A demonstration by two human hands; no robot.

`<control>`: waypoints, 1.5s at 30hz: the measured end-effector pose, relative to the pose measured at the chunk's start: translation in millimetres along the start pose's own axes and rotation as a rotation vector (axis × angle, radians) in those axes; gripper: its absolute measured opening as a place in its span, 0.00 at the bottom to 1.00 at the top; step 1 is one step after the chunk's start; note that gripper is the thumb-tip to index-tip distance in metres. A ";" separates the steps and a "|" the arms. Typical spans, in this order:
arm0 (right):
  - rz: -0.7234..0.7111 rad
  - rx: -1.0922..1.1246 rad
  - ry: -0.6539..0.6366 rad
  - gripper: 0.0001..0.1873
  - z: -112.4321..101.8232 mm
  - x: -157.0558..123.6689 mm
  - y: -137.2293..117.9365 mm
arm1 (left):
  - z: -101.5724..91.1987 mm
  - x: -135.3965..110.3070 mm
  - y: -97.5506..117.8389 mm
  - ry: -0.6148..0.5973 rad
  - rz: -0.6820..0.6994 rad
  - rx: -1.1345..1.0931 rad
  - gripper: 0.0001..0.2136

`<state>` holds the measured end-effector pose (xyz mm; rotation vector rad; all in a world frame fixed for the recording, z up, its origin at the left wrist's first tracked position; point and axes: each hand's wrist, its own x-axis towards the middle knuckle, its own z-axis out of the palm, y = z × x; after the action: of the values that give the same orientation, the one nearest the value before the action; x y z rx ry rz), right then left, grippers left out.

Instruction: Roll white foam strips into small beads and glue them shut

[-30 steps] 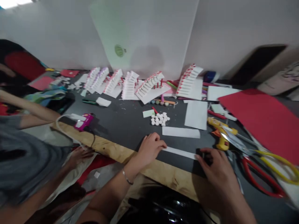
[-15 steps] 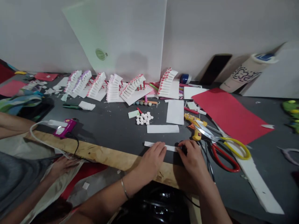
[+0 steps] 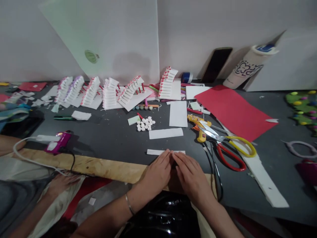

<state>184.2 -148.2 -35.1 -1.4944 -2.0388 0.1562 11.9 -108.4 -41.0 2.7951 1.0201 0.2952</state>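
Broadly, your dark table (image 3: pixel 111 140) crosses the frame, with a red sheet (image 3: pixel 234 112) right of centre. Your left hand (image 3: pixel 158 172) and right hand (image 3: pixel 192 173) sit side by side, lower centre, fingers bunched at the narrow white strip (image 3: pixel 153 152); whether they pinch it, I can't tell. White pellets (image 3: pixel 145 124) lie near mid-frame.

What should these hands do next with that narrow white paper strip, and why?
Perhaps slide the left hand leftward, pressing along the narrow white paper strip: its fingertips sit close beside those of the right hand, while the strip's left end lies uncovered on the dark tabletop.
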 end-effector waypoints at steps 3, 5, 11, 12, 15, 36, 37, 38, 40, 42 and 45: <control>0.007 -0.102 -0.122 0.27 4.2 -8.8 0.2 | -3.8 1.3 0.6 -0.016 0.011 -0.008 0.22; 0.008 -0.142 -0.166 0.29 4.6 -12.3 2.1 | -7.8 0.0 -1.0 -0.022 0.010 -0.011 0.23; 0.012 -0.186 -0.181 0.34 1.3 -15.0 -0.5 | -25.4 -35.5 -32.2 -0.047 -0.045 0.031 0.31; 0.011 -0.193 -0.174 0.34 1.5 -14.9 -1.2 | -30.2 -43.9 -39.2 -0.055 -0.064 0.062 0.31; 0.016 -0.198 -0.153 0.32 4.1 -12.9 -0.9 | -43.9 -59.7 -53.1 0.013 -0.130 0.150 0.24; -0.102 -0.323 -0.107 0.07 -7.6 34.3 9.0 | -39.2 30.1 -52.4 -0.034 0.185 0.196 0.07; -0.101 -0.322 -0.104 0.08 -7.6 36.7 9.1 | -40.4 31.4 -51.7 -0.028 0.153 0.175 0.06; -0.100 -0.314 -0.104 0.09 -7.9 38.9 9.4 | -42.0 32.4 -51.5 -0.031 0.120 0.146 0.06; -0.086 -0.265 -0.114 0.11 -9.4 42.8 11.4 | -46.3 33.7 -53.0 -0.055 0.051 0.051 0.06; -0.041 -0.174 -0.142 0.10 -11.8 46.0 14.7 | -51.9 34.5 -56.6 -0.089 -0.028 -0.099 0.07; 0.051 0.009 -0.235 0.07 -16.0 50.1 21.0 | -61.0 36.0 -63.3 -0.135 -0.142 -0.382 0.08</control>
<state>200.7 -99.4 -11.3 -1.5864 -2.1784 0.3768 -14.7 -32.5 9.7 2.3563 1.0030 0.2492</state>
